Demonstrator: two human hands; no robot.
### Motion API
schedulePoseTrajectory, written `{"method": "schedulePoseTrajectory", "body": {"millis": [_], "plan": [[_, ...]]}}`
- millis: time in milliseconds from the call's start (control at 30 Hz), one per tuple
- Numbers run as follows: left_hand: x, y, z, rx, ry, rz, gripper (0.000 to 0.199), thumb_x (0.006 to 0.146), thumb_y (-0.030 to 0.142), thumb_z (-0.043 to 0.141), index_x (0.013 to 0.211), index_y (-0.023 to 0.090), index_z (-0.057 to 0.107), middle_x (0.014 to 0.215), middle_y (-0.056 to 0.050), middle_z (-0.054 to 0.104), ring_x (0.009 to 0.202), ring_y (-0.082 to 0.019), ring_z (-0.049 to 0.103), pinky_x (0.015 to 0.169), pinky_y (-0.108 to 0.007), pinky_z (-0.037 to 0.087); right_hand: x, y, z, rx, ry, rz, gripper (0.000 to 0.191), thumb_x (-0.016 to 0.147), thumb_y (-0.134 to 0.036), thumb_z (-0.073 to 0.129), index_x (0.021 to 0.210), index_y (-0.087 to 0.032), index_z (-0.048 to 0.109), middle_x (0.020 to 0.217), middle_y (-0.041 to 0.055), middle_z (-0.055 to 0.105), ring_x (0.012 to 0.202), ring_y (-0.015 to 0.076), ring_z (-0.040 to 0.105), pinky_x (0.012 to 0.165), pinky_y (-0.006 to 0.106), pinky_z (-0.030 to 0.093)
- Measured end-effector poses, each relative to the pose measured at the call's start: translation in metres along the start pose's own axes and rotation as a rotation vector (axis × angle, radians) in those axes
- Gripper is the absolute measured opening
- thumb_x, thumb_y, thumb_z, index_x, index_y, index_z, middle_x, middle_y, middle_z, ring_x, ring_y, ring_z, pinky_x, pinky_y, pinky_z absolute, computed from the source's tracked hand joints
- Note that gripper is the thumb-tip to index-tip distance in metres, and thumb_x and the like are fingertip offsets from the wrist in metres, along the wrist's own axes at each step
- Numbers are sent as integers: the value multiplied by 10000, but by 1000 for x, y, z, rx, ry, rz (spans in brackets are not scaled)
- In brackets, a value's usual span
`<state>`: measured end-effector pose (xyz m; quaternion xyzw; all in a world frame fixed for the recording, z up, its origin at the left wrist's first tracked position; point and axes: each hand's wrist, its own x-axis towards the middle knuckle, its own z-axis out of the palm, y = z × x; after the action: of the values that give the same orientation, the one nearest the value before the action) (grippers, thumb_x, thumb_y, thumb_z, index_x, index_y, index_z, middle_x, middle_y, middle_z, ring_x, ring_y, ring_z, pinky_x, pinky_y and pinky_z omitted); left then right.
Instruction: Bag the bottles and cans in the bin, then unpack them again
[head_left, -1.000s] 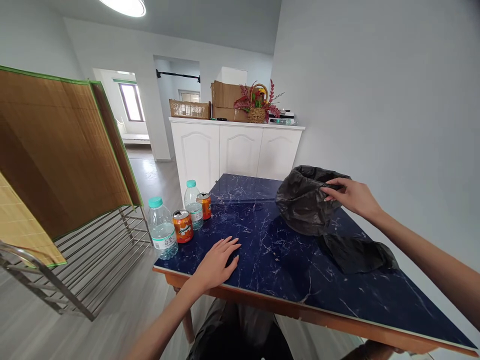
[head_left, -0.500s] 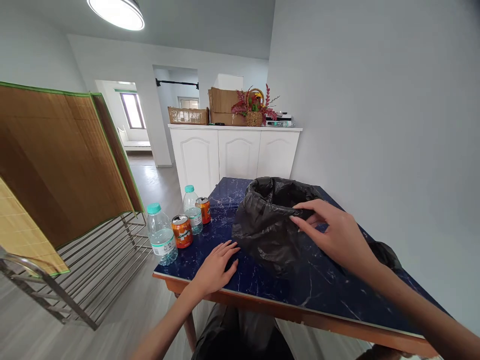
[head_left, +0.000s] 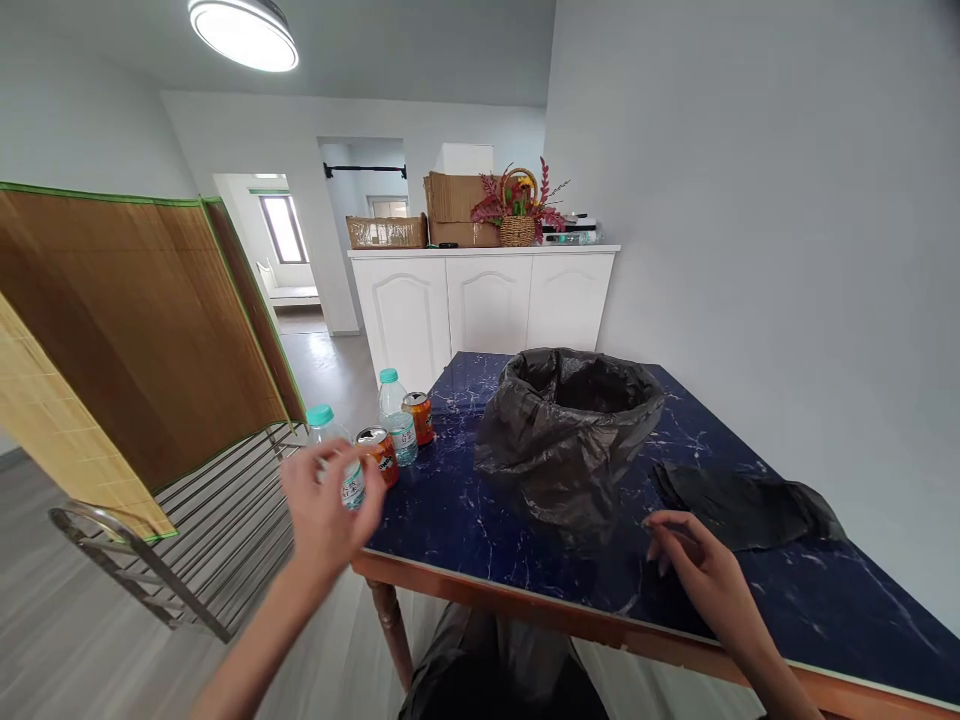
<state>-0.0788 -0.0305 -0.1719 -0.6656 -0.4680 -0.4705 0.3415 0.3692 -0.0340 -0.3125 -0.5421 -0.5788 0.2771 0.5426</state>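
Observation:
My left hand (head_left: 326,505) is raised at the table's left edge, its curved fingers and thumb apart. It partly covers the nearer water bottle (head_left: 320,424) with a teal cap, and the nearer orange soda can (head_left: 381,458); whether it touches either I cannot tell. Behind them stand a second water bottle (head_left: 400,428) and another orange can (head_left: 420,417). A round bin lined with a black plastic bag (head_left: 562,450), its mouth open upward, sits mid-table. Low over the table, right of the bin, my right hand (head_left: 712,580) is loosely bent and holds nothing.
Flattened black plastic bags (head_left: 750,505) lie on the right of the dark blue marbled table (head_left: 465,535). A metal rack (head_left: 217,520) with a bamboo mat (head_left: 135,330) stands at the left. Behind is a white cabinet (head_left: 487,310) bearing cardboard boxes (head_left: 461,215) and a flower basket (head_left: 517,230).
My right hand has let go of the bag's rim and dropped down toward the table's front. My left hand has lifted off the table and moved left to the bottles and cans.

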Motion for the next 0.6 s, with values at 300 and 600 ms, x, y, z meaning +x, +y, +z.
{"method": "schedulePoseTrajectory", "body": {"millis": [300, 600], "plan": [[43, -62, -4, 49, -378, -269, 462, 1048, 555, 493, 1303, 211, 667, 1231, -138, 774, 1146, -340, 722, 1014, -467, 537, -2, 11, 0, -154, -108, 1, 446, 987, -670, 571, 1054, -256, 723, 733, 30, 741, 627, 221, 688, 562, 299, 526], [78, 16, -80, -146, -246, -396, 474, 970, 626, 644, 1341, 330, 660, 1146, -15, 816, 1020, -302, 797, 789, -409, 648, -4, 9, 2, -174, -122, -12, 439, 1024, -654, 507, 1081, -264, 701, 752, 42, 747, 631, 239, 712, 532, 311, 488]]}}
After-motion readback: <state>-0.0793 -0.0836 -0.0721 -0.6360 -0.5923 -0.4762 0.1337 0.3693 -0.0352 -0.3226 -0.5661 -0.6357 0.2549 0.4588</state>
